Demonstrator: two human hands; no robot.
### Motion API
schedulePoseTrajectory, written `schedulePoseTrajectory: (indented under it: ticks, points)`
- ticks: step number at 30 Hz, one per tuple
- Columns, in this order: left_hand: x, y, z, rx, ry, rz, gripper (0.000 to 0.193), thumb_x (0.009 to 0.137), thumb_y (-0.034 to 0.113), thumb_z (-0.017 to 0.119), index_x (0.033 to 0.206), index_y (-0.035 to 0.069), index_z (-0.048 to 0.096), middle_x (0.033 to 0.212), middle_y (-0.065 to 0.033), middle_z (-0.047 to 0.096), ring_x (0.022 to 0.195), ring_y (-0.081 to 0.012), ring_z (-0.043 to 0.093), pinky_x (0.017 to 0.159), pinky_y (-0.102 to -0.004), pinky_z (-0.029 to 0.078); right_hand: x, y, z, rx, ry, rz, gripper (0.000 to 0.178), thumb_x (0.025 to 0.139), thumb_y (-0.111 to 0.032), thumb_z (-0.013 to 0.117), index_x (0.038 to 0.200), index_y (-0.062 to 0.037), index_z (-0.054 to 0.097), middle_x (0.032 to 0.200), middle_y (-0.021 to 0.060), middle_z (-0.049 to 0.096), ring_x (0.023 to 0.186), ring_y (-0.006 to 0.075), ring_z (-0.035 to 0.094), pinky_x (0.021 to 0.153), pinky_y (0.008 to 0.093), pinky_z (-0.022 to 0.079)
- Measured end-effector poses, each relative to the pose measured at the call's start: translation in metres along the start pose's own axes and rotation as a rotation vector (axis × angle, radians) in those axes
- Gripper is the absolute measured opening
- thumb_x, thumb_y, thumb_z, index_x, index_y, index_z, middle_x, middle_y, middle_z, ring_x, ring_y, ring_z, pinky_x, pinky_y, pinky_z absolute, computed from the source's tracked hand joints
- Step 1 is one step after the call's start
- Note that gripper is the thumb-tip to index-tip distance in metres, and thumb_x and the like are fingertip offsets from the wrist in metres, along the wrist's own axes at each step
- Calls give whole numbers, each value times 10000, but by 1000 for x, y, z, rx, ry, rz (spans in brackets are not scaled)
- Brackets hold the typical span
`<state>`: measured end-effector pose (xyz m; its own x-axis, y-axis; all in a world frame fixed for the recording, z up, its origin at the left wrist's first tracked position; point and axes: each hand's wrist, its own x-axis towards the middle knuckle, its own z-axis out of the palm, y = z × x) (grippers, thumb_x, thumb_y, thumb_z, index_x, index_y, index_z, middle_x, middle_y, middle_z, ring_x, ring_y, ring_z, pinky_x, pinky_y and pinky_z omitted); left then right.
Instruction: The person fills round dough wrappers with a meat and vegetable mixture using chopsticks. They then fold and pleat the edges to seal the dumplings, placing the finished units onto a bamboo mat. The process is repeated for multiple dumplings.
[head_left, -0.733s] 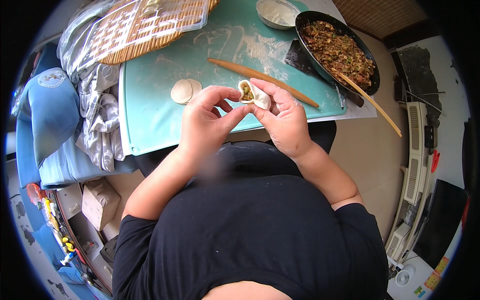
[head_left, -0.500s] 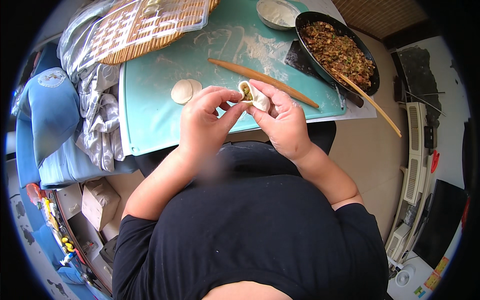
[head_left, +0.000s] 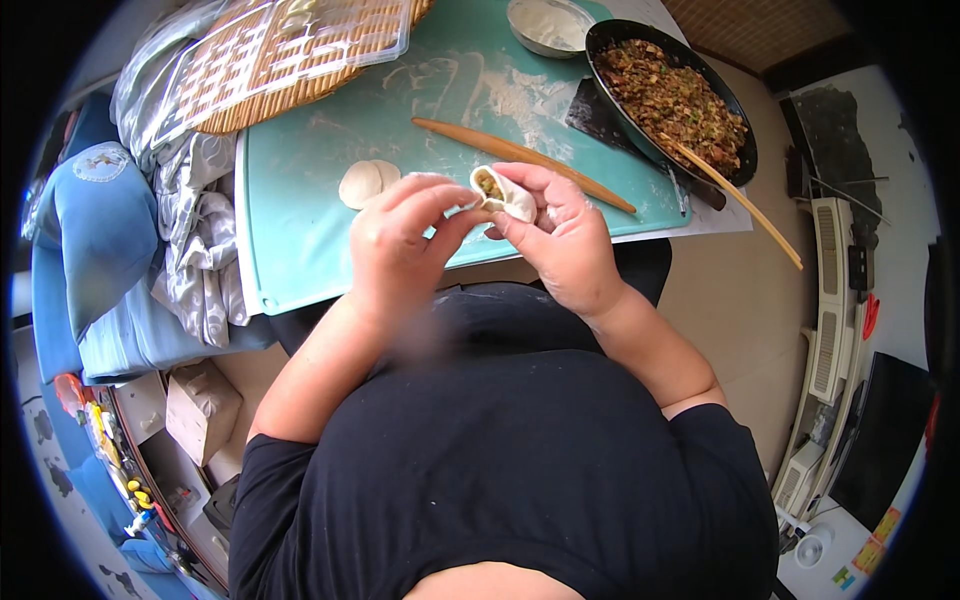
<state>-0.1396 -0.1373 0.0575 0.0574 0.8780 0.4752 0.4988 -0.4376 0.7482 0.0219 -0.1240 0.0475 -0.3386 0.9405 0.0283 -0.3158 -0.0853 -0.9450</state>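
Observation:
A half-closed dumpling [head_left: 515,203] is held above the near side of the mat, its white wrapper folded over and gaping at the left, where brownish-green filling shows. My right hand [head_left: 572,235] grips its right side between thumb and fingers. At the lower left edge of the wrapper, my left hand [head_left: 400,235] pinches with thumb and bent fingers; the exact contact is partly hidden. Two round dough wrappers [head_left: 360,186] overlap on the mat just beyond my left hand. A tapered wooden rolling pin [head_left: 520,162] lies slantwise beyond the dumpling.
The floury turquoise mat [head_left: 300,240] covers the table. At the far right stand a black pan [head_left: 672,110] of chopped filling, with chopsticks [head_left: 745,210] over its rim, and a metal bowl [head_left: 550,27] of flour. A woven tray [head_left: 215,115] with a clear plastic tray sits far left.
My left hand has shifted slightly left, its fingers drawing back from the dumpling's opening. More of the filling shows. My right hand keeps its grip almost in place.

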Motion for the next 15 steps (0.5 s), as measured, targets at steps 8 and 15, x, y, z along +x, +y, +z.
schedulePoseTrajectory:
  ticks: [8, 15]
  points:
    - [7, -12, -7, -481, -119, -298, 159, 795, 16, 638, 954, 9, 628, 928, -45, 571, 750, -71, 522, 654, -203, 431, 4, -20, -7, 122, -118, 186, 271, 848, -21, 539, 1105, -4, 452, 1049, 134, 576, 903, 222, 620, 735, 301, 511]
    - [5, -24, -5, -592, -148, -266, 60, 804, 38, 636, 855, 9, 624, 882, -39, 557, 786, -103, 535, 677, -216, 439, 4, -23, -8, 120, -170, 296, 290, 851, -50, 550, 1122, 3, 458, 1028, 130, 590, 901, 218, 622, 732, 297, 512]
